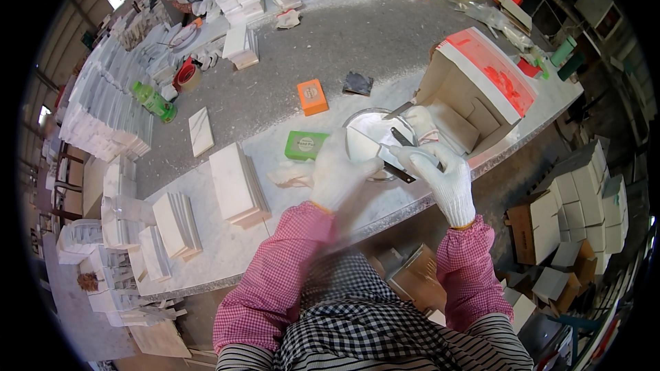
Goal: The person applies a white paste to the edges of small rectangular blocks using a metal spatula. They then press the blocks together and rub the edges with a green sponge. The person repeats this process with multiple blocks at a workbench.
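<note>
Black-handled scraper [399, 173]: there, across the metal bowl's [377, 109] near side, handle slanting far-left to near-right.
Right glove [440, 175]: nearer the handle's end, fingers curled; clamped or apart, can't tell.
Left glove [335, 173]: left, blurring, grip unclear.

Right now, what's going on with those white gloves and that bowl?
Someone's gloved left hand and right hand are at a metal bowl with white stuff inside. The right hand is close to a black handle; I can't tell whether it's gripping it. The left hand is blurred, so I can't tell what it holds. A green box lies left of the bowl, and an open cardboard box stands on its right.
</note>
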Motion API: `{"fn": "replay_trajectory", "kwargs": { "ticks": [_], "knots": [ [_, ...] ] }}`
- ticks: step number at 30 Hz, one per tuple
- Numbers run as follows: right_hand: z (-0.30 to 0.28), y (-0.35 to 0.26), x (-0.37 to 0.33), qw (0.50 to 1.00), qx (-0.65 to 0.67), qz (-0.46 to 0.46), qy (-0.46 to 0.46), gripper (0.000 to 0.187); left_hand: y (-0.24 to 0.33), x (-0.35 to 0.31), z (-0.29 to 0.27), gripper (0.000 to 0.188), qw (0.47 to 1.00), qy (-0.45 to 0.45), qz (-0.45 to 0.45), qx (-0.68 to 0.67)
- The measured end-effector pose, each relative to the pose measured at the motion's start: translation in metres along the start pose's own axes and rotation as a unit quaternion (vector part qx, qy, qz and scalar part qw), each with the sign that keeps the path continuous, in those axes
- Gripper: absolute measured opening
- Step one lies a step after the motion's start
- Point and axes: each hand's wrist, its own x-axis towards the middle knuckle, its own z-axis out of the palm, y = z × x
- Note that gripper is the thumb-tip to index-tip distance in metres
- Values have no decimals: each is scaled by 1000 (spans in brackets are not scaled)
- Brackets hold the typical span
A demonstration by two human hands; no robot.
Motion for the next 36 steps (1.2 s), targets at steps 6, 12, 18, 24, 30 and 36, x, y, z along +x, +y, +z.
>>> {"fn": "replay_trajectory", "kwargs": {
  "ticks": [6, 12, 18, 24, 30, 36],
  "knots": [
    [1, 1, 0, 1000, 19, 10, -4, 25, 0, -1, 0, 75, 1000, 1, -4, -12],
    [2, 1, -1, 1000, 27, 3, -1, 24, 0, 0, 0, 74, 1000, -2, 2, -2],
    [1, -1, -1, 1000, 15, 7, -2, 24, 4, -1, -2, 77, 1000, -3, -6, 1],
    [1, -1, -1, 1000, 13, 13, -4, 25, 3, -1, -2, 77, 1000, -4, 0, -2],
    [1, 2, 0, 1000, 9, 14, -1, 26, 1, -1, -1, 79, 1000, -3, -3, -11],
    [2, 3, 1, 1000, 3, 7, 5, 26, 0, -1, 0, 82, 1000, 1, -10, -6]
  ]
}}
